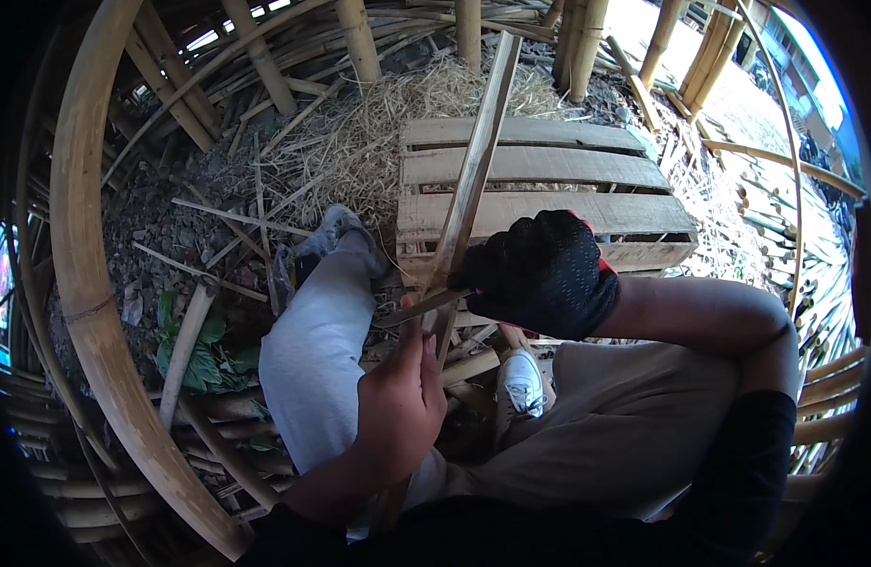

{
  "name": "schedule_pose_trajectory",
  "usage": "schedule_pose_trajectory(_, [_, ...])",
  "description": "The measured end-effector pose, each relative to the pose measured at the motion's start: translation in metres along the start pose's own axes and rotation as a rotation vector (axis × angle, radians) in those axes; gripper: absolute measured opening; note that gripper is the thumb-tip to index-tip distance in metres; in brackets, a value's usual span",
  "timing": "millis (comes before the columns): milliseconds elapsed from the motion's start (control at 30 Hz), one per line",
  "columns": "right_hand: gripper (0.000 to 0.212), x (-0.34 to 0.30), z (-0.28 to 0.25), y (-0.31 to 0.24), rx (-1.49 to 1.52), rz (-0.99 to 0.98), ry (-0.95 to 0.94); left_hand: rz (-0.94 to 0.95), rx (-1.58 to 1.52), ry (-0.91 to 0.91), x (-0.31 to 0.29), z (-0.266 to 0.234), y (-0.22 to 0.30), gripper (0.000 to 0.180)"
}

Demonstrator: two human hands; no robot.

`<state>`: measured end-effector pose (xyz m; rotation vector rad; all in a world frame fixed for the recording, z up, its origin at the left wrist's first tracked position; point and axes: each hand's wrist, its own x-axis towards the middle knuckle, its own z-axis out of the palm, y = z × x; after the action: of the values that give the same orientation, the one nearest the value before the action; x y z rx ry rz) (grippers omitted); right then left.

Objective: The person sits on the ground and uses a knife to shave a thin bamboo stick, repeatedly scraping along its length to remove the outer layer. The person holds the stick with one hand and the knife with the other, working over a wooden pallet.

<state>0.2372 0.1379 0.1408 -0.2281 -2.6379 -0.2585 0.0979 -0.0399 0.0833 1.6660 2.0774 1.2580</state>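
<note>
A long split bamboo strip (480, 156) slants upward and away from my lap, its far end above a slatted wooden pallet. My bare left hand (402, 387) is closed around the strip's lower part, the fingers pointing up along it. In a black glove with red edging, my right hand (544, 274) is closed on the handle of a knife. The knife's blade (426, 307) lies across the strip just above my left fingers and points left. The glove covers most of the handle. Below my left hand, the strip's near end is mostly hidden.
The wooden pallet (539, 168) lies ahead, with dry straw (388, 132) behind it. A thick curved bamboo pole (81, 236) arches along the left. Bamboo posts (360, 42) stand at the back. Cut bamboo pieces (780, 227) lie piled at right. Loose sticks surround my feet.
</note>
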Motion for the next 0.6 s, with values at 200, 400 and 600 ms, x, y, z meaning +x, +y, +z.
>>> schedule_pose_trajectory(200, [0.025, 0.007, 0.003, -0.002, -0.124, -0.015, 0.052, 0.052, 0.033, 0.033, 0.000, -0.004, -0.008, 0.036])
schedule_pose_trajectory(400, [0.023, 0.011, 0.002, 0.017, -0.145, 0.106, 0.083, 0.032, 0.012, 0.008, 0.008, -0.004, -0.005, 0.035])
schedule_pose_trajectory(600, [0.028, 0.044, -0.030, 0.081, 0.175, 0.836, 0.060, -0.087, -0.231, -0.039, 0.003, -0.003, -0.009, 0.030])
